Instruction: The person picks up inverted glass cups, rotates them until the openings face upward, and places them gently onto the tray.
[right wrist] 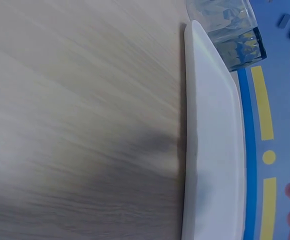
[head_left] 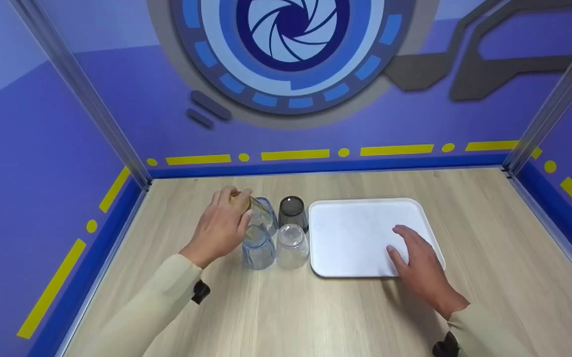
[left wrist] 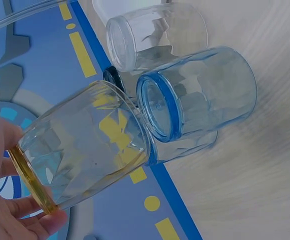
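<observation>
My left hand point(head_left: 220, 223) grips an amber-tinted drinking glass point(left wrist: 85, 145) round its thick base. That glass is tilted, its rim overlapping the bottom of a blue glass point(left wrist: 200, 97) in the left wrist view. Two blue glasses stand upside down below and beside my left hand, the front one point(head_left: 258, 255) nearer me. To their right are an upturned dark grey glass point(head_left: 292, 213) and an upturned clear glass point(head_left: 292, 250). My right hand point(head_left: 419, 267) is over the right part of a white tray point(head_left: 355, 238), fingers spread and loosely bent, holding nothing.
The tray lies flat on a wooden table point(head_left: 291, 312), its left edge close beside the grey and clear glasses. Purple-blue panels point(head_left: 117, 99) with yellow marks enclose the table at the back and both sides.
</observation>
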